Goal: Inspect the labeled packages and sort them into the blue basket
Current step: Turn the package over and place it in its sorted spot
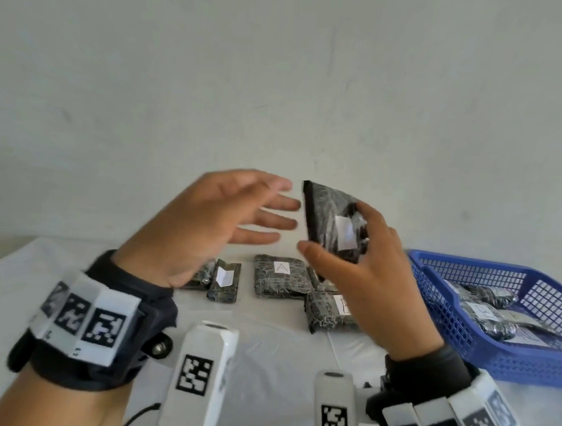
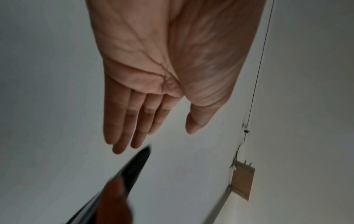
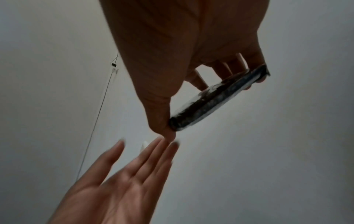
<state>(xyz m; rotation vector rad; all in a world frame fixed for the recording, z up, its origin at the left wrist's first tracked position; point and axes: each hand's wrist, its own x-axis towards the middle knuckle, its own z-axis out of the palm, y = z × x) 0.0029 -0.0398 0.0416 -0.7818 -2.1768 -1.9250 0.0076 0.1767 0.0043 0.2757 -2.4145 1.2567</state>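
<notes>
My right hand (image 1: 364,269) holds a flat black wrapped package (image 1: 333,222) up above the table, thumb below and fingers along its far edge; its white label (image 1: 345,234) faces me, blurred. The right wrist view shows the package (image 3: 216,98) edge-on between thumb and fingers. My left hand (image 1: 221,216) is open with straight fingers just left of the package, apart from it; in its own view the left hand (image 2: 145,115) is empty. A blue basket (image 1: 456,323) at the right holds several labeled packages (image 1: 486,313).
Several black packages lie in a row on the white table (image 1: 58,276), among them one marked A (image 1: 281,276) and another (image 1: 329,313) partly behind my right hand. A plain wall rises behind. White marker blocks (image 1: 199,378) stand at the near edge.
</notes>
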